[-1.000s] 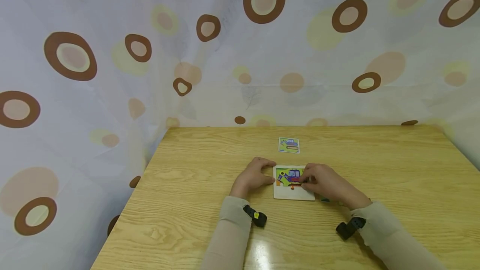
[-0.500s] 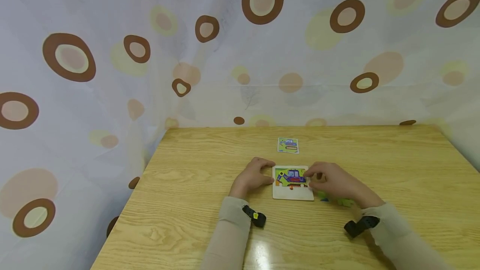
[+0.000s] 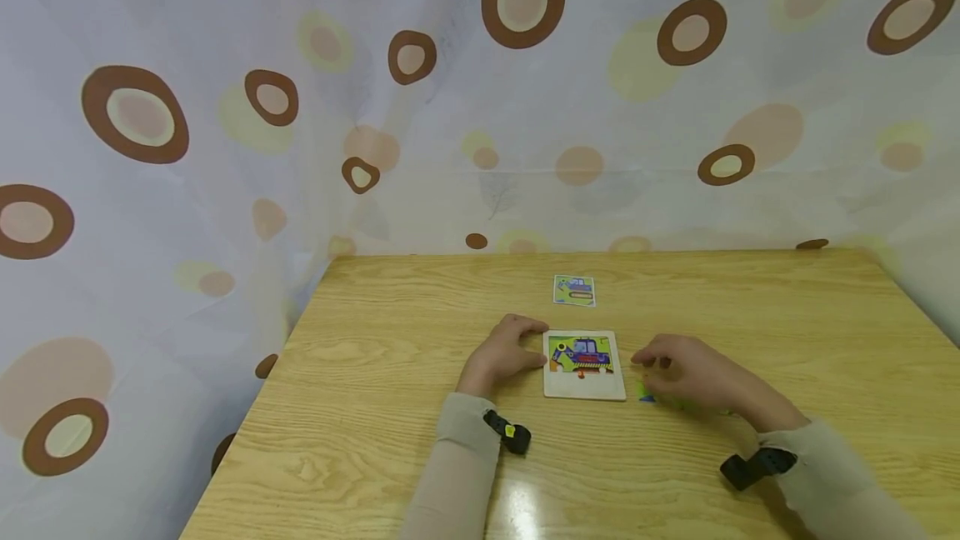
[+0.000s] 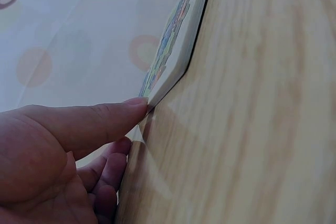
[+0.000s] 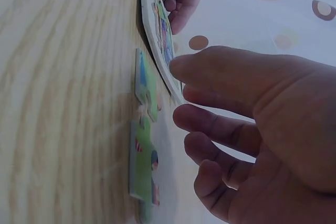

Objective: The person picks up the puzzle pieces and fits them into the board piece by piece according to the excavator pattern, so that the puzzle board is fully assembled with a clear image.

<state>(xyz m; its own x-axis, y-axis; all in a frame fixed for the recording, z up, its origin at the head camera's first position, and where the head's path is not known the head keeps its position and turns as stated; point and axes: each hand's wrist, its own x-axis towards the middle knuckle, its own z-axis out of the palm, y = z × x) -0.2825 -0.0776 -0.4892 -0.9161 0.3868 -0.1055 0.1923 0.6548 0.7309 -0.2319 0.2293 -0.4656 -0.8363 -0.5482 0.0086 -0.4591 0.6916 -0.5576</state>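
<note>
A white puzzle board [image 3: 583,389] lies on the table, its upper part filled with a purple digger picture. Its lower strip is bare white. My left hand [image 3: 501,359] rests at the board's left side, thumb and forefinger touching the edge and upper left corner. In the left wrist view, the thumb [image 4: 113,116] meets the board's corner. Right of the board hovers my right hand [image 3: 693,371], fingers loosely bent and nothing between them. Below it lie several loose green puzzle pieces [image 5: 142,163], partly hidden from the head camera; one has a blue corner.
A small picture card [image 3: 574,291] with a similar digger lies behind the board. The wooden table [image 3: 390,340] ends at a patterned white curtain [image 3: 450,215] at the back and left.
My right hand has left the puzzle board and moved right, over the loose pieces. The piece it touched now sits in the picture's right part. My left hand stays put.
</note>
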